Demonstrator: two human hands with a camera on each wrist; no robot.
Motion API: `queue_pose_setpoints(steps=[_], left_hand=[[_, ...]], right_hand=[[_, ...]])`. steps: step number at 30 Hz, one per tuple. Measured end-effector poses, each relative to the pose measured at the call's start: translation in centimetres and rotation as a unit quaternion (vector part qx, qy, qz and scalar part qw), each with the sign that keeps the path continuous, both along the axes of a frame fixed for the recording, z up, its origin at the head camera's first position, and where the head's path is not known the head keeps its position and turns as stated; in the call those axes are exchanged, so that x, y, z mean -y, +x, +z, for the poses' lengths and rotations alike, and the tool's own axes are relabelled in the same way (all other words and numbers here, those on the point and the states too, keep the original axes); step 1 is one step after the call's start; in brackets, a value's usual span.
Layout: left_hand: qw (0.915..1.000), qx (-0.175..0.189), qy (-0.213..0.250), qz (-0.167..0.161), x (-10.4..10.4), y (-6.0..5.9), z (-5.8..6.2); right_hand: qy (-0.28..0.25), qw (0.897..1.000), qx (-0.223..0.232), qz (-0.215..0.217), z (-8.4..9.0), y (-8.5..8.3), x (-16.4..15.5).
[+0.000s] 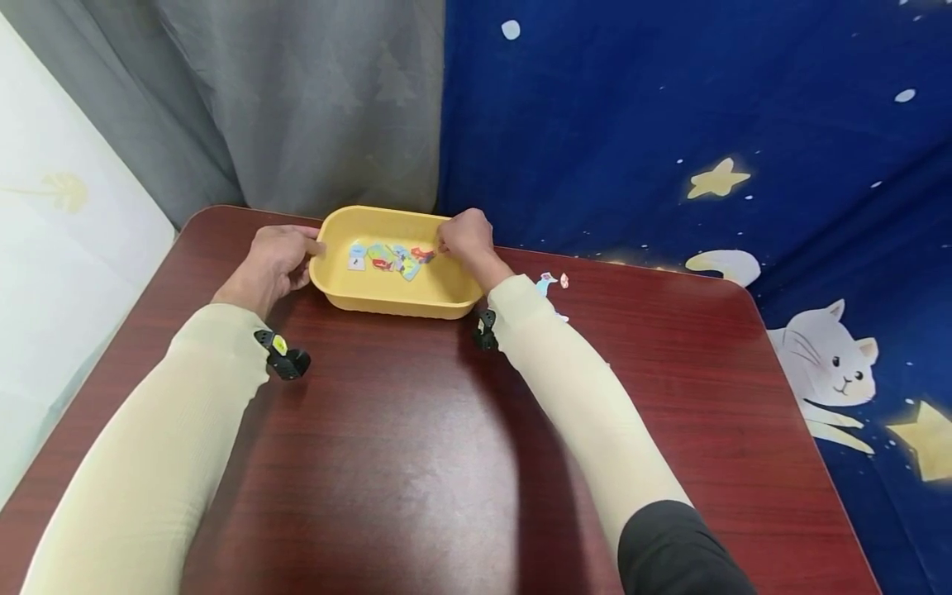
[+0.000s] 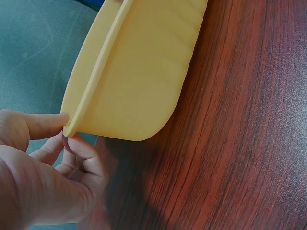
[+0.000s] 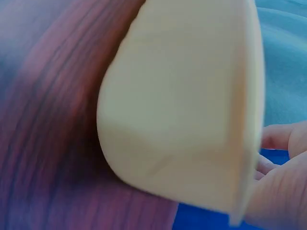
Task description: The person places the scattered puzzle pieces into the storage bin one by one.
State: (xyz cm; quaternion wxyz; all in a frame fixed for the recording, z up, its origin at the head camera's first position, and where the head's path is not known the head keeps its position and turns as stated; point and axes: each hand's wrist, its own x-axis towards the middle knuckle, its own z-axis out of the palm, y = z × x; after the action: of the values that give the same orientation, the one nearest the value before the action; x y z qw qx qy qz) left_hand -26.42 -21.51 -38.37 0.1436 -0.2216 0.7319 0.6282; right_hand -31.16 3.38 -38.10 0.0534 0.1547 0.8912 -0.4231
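A yellow plastic basin (image 1: 409, 306) stands near the table's back edge with several small coloured paper cutouts (image 1: 383, 256) lying inside it. At its left end my left hand (image 1: 275, 260) pinches the rim, thumb on the inside and fingers outside; the left wrist view shows this grip on the rim (image 2: 96, 79) closely. My right hand (image 1: 467, 235) is over the basin's right end with its fingers bent, close to a red cutout (image 1: 422, 254). In the right wrist view, the basin wall (image 3: 177, 96) partly hides the right hand (image 3: 283, 177), and its fingertips cannot be made out.
To the right of the basin, pale blue and pink cutouts (image 1: 546, 283) lie on the dark red wooden table (image 1: 706, 397), partly behind my right sleeve. A grey curtain (image 1: 335, 99) and a blue star-patterned curtain (image 1: 595, 124) hang behind the table.
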Motion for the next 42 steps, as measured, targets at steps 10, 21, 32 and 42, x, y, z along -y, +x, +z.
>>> queue_pose_setpoints(steps=[10,21,32,42], left_hand=[[1.0000,-0.001,-0.005,-0.001,0.5,0.0,0.0],[1.0000,-0.002,-0.006,0.001,0.7,-0.1,-0.2],[0.9999,-0.007,-0.007,-0.004,0.9,-0.1,-0.1],[0.9999,-0.006,-0.007,-0.005,0.8,-0.1,0.1]], right_hand=[[-0.113,0.993,0.004,-0.018,1.2,0.0,-2.0],[-0.212,0.975,-0.007,0.062,1.9,1.3,-6.4],[-0.275,0.959,-0.001,0.074,2.4,2.4,-9.9],[-0.224,0.972,0.002,0.069,2.0,3.3,-13.2]])
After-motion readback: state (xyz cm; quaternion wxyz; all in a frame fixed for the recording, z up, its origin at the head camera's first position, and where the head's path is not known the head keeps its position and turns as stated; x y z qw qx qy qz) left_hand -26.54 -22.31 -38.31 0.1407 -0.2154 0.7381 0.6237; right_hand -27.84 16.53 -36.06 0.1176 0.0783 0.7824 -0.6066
